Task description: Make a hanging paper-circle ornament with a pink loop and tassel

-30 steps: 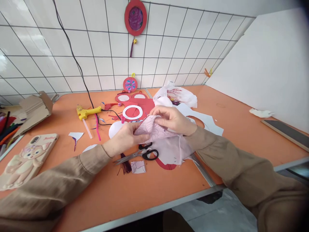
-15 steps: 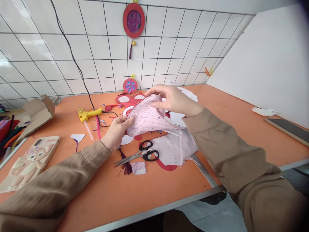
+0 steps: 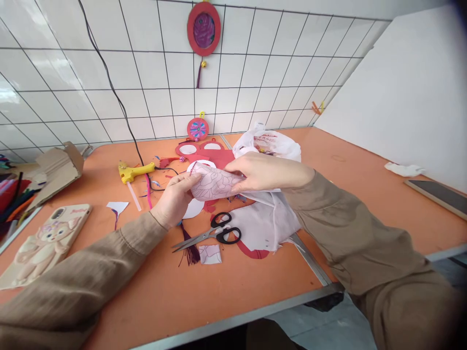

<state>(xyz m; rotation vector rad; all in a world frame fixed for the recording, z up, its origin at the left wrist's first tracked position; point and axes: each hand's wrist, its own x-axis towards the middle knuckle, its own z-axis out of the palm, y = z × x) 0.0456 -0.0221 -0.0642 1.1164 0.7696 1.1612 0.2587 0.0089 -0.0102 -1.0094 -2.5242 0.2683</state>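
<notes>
A pale pink cloth (image 3: 215, 184) with a dark line drawing is held up over the middle of the table. My left hand (image 3: 174, 198) pinches its left end between thumb and fingers. At the right end my right hand (image 3: 260, 172) grips it, fingers closed on the fabric. Below the cloth, black-handled scissors (image 3: 215, 232) lie with their blades pointing left, across a dark tassel (image 3: 190, 248). A small patterned cloth square (image 3: 210, 254) rests beside the tassel. White fabric (image 3: 255, 223) lies right of the scissors, partly over a red piece.
On the left are a yellow glue gun (image 3: 136, 171), a phone (image 3: 54, 238) in a cartoon case and a torn cardboard box (image 3: 60, 172). A white plastic bag (image 3: 284, 146) and red cutouts (image 3: 219, 156) sit behind my hands. Round ornaments (image 3: 204, 29) hang on the tiled wall.
My right hand has moved down and closed on the cloth's right end. The cloth now looks narrower and folded over. The plastic bag behind shows more.
</notes>
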